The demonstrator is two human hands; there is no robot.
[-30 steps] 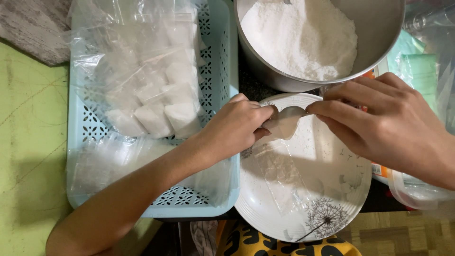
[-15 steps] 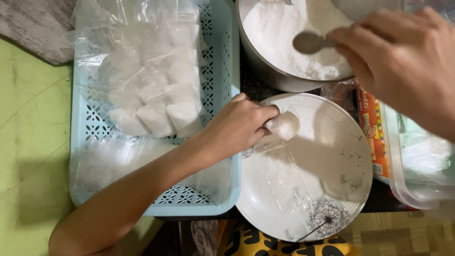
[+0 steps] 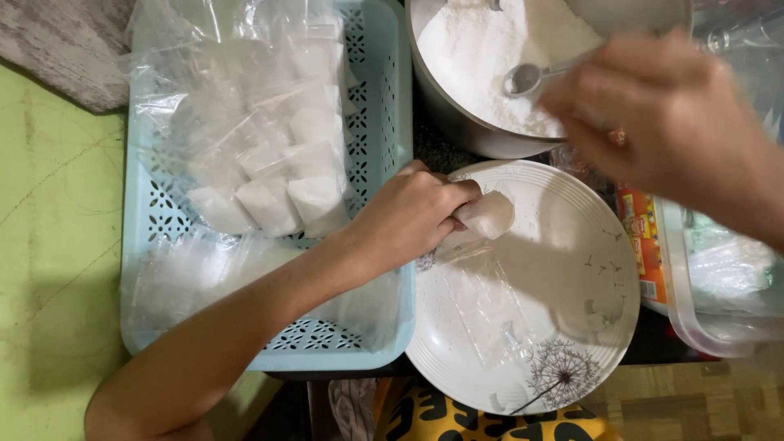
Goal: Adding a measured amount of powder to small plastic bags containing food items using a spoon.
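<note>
Head view, looking straight down. Left hand (image 3: 412,214) closed, fingers pinching a small clear bag (image 3: 487,214) partly filled with white powder, held over the upper left part of a white plate (image 3: 572,327). Loose empty clear bags (image 3: 482,306) flat on the plate, with a scatter of powder around them. Right hand (image 3: 653,122) blurred, fingers gathered on the handle of a metal spoon (image 3: 527,77); spoon bowl over the white powder (image 3: 482,49) inside a large metal bowl (image 3: 457,131) just beyond the plate. Exact grip on the handle not discernible through the blur. Light blue perforated basket (image 3: 384,131) to the left, touching the plate's edge, holding filled, sealed powder bags (image 3: 278,192) and crumpled clear plastic. Left forearm crossing the basket's near corner, hiding part of it. Clear plastic container (image 3: 719,310) at right, partly covered by the right wrist. Green surface (image 3: 49,245) at far left.
</note>
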